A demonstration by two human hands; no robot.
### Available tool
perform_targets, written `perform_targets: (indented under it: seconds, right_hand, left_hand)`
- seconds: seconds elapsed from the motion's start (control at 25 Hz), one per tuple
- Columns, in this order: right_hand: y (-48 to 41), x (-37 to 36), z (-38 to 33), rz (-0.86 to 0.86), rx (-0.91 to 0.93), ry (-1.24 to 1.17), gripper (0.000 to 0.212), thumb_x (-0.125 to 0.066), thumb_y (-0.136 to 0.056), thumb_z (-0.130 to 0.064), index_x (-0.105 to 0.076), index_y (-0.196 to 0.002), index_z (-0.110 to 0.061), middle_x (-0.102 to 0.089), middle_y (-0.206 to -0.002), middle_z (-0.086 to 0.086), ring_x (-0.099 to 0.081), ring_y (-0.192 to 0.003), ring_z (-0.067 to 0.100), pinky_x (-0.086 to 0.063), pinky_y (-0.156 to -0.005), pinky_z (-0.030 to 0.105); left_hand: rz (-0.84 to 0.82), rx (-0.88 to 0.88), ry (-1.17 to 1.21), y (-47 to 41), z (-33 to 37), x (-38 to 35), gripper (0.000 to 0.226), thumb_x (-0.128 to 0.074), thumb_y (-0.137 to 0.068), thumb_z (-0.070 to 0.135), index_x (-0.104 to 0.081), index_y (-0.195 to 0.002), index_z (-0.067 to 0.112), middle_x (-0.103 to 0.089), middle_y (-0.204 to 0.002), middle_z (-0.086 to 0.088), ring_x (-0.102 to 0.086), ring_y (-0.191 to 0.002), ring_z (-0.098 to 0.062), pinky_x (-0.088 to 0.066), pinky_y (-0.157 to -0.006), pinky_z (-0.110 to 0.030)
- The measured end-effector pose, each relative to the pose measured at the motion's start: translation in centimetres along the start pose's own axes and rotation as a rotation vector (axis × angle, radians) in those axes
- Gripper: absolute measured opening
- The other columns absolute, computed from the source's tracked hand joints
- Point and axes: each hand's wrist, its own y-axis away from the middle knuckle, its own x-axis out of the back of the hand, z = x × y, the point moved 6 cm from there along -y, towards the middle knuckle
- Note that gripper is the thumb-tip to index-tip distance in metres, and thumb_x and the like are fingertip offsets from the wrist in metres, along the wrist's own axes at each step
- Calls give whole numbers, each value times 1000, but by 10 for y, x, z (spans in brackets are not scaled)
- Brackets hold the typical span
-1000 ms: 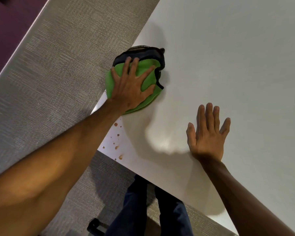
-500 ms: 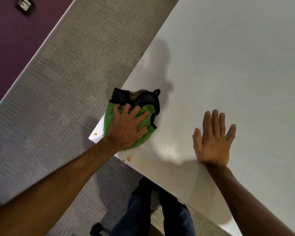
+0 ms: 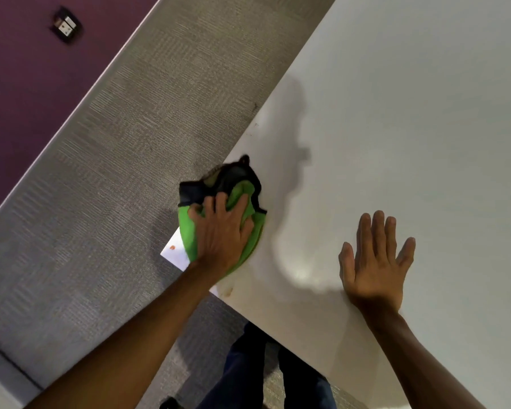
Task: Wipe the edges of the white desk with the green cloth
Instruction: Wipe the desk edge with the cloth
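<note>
The white desk point(image 3: 396, 143) fills the right side of the head view, its near-left corner pointing at me. My left hand point(image 3: 222, 231) presses down on the green cloth point(image 3: 189, 231), which has a black edge and lies bunched at that corner along the left edge. A small orange-brown spot point(image 3: 172, 247) shows on the corner tip beside the cloth, and a faint smear point(image 3: 228, 290) sits near the front edge. My right hand point(image 3: 375, 261) lies flat on the desk top with fingers spread, holding nothing.
Grey carpet point(image 3: 101, 187) lies left of the desk. A purple wall point(image 3: 27, 84) with a socket point(image 3: 66, 25) runs along the far left. My legs in dark trousers point(image 3: 248, 373) stand below the front edge.
My left hand has dragged the cloth back along the left edge toward the near corner, covering the brown spots that showed there. My right hand has stayed flat in place.
</note>
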Motion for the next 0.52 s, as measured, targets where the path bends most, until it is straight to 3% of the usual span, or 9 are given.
perform_targets:
  seconds: [0.2, 0.32, 0.44, 0.52]
  right_hand:
    - [-3, 3, 1, 163, 59, 5, 64, -35, -106, -39, -26, -162, -9, -19, -171, 15, -16, -160, 33, -15, -124, 68]
    - [-3, 0, -1, 226, 104, 56, 61, -41, -107, -34, -32, -159, -4, -27, -167, 20, -23, -158, 37, -20, -122, 69]
    - [-5, -1, 2, 218, 93, 95, 61, -39, -107, -35, -32, -159, -5, -26, -168, 19, -23, -158, 36, -21, -122, 68]
    - [-5, -1, 3, 210, 76, 97, 61, -38, -108, -36, -31, -160, -6, -26, -168, 18, -22, -158, 35, -21, -123, 68]
  left_hand:
    - [30, -14, 18, -127, 25, 0, 43, -42, -93, 49, -54, -129, 28, -56, -116, -14, -53, -103, -34, -41, -89, -52]
    - [-136, -68, 53, -180, 35, -4, 51, -42, -96, 53, -48, -138, 25, -46, -137, -18, -44, -122, -38, -34, -96, -56]
    - [-218, -104, 56, -181, 34, -8, 58, -41, -95, 58, -43, -142, 24, -40, -143, -17, -37, -130, -39, -30, -102, -59]
    - [-200, -151, 31, -151, 32, -6, 59, -41, -92, 59, -45, -139, 23, -45, -138, -16, -42, -124, -38, -32, -100, -58]
